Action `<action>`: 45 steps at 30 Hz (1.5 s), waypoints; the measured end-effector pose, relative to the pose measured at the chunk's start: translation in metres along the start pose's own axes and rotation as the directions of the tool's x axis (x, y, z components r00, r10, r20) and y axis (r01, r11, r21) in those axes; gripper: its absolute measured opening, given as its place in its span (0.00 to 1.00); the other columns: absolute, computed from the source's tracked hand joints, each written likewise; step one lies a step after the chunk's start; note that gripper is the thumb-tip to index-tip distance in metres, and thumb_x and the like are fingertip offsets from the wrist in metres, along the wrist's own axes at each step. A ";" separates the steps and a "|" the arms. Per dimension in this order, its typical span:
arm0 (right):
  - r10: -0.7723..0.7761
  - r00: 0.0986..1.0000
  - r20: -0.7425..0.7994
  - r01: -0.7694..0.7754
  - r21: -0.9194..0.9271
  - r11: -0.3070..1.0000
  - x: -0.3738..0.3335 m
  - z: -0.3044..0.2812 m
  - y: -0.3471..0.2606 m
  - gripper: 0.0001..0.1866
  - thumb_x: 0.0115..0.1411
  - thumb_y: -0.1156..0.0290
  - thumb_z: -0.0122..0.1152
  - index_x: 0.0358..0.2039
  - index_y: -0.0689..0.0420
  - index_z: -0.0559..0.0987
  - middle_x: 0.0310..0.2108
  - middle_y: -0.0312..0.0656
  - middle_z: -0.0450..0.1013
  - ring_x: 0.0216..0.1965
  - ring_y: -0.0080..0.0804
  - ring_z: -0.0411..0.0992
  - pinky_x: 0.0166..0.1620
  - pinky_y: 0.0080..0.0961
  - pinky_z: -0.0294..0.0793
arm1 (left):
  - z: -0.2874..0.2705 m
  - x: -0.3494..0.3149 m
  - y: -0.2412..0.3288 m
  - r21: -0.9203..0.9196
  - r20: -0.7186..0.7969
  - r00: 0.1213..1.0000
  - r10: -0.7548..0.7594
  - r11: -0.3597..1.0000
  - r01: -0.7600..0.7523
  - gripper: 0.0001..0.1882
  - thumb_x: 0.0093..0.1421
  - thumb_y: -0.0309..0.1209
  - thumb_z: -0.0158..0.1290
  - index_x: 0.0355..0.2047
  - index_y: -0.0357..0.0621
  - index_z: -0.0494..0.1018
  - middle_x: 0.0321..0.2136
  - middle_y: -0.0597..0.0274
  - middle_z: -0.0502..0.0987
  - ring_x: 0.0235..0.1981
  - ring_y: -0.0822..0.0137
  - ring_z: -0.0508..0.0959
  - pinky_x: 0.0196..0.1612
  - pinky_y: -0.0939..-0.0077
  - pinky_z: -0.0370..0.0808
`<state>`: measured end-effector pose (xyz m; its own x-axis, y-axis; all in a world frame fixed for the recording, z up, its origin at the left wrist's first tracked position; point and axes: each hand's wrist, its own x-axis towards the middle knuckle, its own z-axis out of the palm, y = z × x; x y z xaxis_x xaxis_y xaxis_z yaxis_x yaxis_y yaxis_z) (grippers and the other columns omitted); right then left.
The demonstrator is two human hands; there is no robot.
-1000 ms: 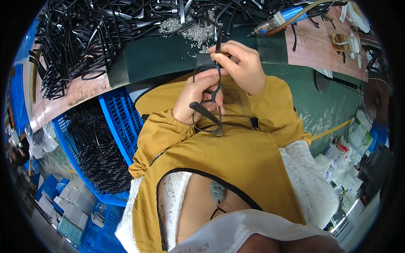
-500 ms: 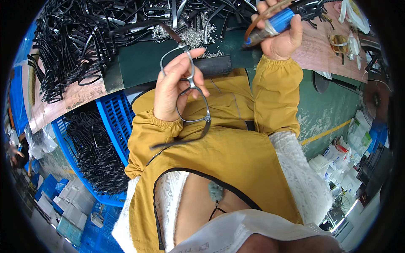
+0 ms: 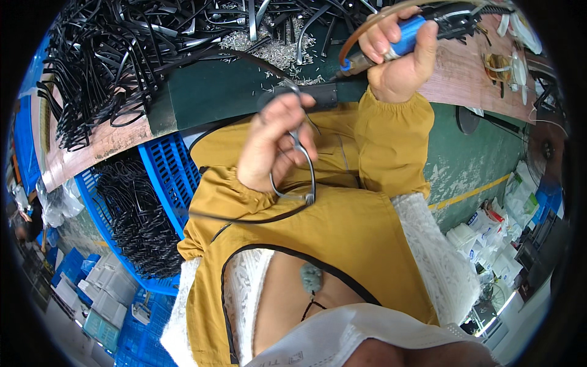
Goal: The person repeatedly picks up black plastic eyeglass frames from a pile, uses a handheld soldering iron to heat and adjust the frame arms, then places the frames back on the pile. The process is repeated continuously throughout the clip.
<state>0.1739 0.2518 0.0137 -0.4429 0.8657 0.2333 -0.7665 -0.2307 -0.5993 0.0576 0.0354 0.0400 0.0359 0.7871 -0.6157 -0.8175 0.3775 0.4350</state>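
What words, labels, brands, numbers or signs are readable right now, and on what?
White face mask: faint printed marks near the bottom edge, partly cut off; not copied here.
White packages at right: coloured print, too small to read.
Blue-and-black tool in the right hand: none legible.
Eyeglass frame in the left hand: none legible.

A mustard-yellow apron (image 3: 348,244), its scooped neckline edged in black piping (image 3: 269,246), reaches to the near edge of the bench (image 3: 202,92), and matching loose sleeves (image 3: 394,147) end in gathered cuffs (image 3: 400,104). White lacy knitwear (image 3: 435,260) shows at both sides, with a grey-green pendant (image 3: 311,278) on a dark cord (image 3: 307,311) and a white face mask (image 3: 330,333)
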 end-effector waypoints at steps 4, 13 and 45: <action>0.063 0.990 0.127 -0.060 -0.033 0.998 -0.034 0.015 -0.005 0.26 0.70 0.42 0.54 0.49 0.54 0.71 0.29 0.32 0.66 0.28 0.21 0.63 0.25 0.17 0.63 | 0.000 0.002 -0.031 -0.229 -0.051 0.954 -0.295 0.933 0.276 0.16 0.69 0.39 0.55 0.53 0.49 0.73 0.19 0.65 0.73 0.17 0.70 0.74 0.21 0.78 0.70; 0.037 0.996 0.077 -0.021 -0.208 0.978 -0.067 0.041 -0.005 0.27 0.66 0.42 0.61 0.45 0.53 0.69 0.27 0.32 0.65 0.25 0.22 0.63 0.24 0.18 0.64 | -0.012 0.010 -0.041 -0.278 0.044 0.961 -0.273 0.921 0.274 0.15 0.71 0.42 0.54 0.54 0.53 0.74 0.20 0.68 0.71 0.17 0.73 0.68 0.21 0.79 0.65; 0.151 0.970 0.191 -0.120 -0.165 0.979 -0.041 0.011 -0.002 0.22 0.72 0.47 0.52 0.49 0.54 0.70 0.27 0.31 0.66 0.24 0.18 0.62 0.22 0.16 0.60 | -0.028 0.004 -0.043 0.565 0.357 0.620 0.699 0.366 -0.739 0.10 0.74 0.28 0.49 0.49 0.37 0.74 0.63 0.39 0.70 0.61 0.49 0.75 0.61 0.62 0.72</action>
<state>0.1887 0.2117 0.0138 -0.6338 0.7203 0.2818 -0.6208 -0.2564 -0.7409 0.0769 0.0083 0.0003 -0.3441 0.9257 0.1571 -0.0008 -0.1676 0.9859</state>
